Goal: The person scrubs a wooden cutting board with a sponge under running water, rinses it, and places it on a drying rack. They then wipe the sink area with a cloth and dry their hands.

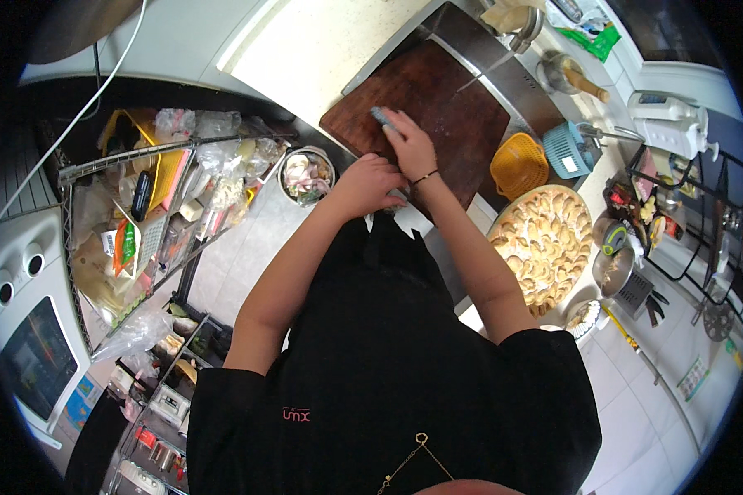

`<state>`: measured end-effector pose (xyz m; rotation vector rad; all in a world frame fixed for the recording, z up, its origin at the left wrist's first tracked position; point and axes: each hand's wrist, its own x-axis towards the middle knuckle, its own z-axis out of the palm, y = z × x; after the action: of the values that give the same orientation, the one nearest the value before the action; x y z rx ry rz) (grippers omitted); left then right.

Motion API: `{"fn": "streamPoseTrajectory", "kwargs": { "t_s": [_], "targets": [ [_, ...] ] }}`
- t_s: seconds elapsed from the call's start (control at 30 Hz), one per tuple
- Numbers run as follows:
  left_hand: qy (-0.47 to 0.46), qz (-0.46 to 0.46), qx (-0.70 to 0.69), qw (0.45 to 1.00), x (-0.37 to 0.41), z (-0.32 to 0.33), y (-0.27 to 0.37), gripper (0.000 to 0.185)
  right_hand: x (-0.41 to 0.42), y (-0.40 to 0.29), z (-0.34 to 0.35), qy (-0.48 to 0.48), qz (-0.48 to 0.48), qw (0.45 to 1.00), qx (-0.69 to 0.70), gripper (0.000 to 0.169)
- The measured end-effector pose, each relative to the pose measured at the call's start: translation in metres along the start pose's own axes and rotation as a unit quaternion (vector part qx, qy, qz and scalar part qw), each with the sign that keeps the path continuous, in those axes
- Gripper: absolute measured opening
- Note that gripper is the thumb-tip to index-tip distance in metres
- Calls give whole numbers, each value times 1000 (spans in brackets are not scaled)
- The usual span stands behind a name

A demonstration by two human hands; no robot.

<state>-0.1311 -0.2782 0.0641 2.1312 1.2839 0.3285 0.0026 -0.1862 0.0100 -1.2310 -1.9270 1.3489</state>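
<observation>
A large dark brown board (421,117) lies over the metal sink area in front of me. On its left part, my right hand (412,145) grips a small blue-grey scrubber or cloth (384,117) and presses it to the surface. A thin dark band circles that wrist. My left hand (371,185) is at the near left edge of the board, close beside the right wrist. Its palm faces down and is hidden, so I cannot tell whether it holds anything. Faint pale marks show on the board.
Right of the board are an orange basket (520,166), a blue basket (566,148) and a round tray of dumplings (542,241). A metal bin (306,176) with scraps stands left. Further left is a loaded wire rack (124,162). A faucet (526,34) is beyond the board.
</observation>
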Motion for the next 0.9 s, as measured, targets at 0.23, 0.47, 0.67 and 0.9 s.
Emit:
{"fn": "streamPoseTrajectory", "kwargs": {
  "t_s": [0.23, 0.47, 0.67, 0.9],
  "targets": [
    [10, 9, -10, 1000, -4, -6, 1, 44, 10, 10, -16, -183, -157, 970, -34, 39],
    [10, 24, -18, 1000, -5, -13, 4, 45, -21, 59, -63, -34, -29, 984, -171, 40],
    [20, 42, 14, 999, -13, -6, 0, 57, -30, 5, -32, -139, -82, 987, 20, 40],
    [-18, 68, 13, 997, -10, -15, -2, 68, 27, 4, 5, -132, -143, 966, -172, 43]
  ]
}}
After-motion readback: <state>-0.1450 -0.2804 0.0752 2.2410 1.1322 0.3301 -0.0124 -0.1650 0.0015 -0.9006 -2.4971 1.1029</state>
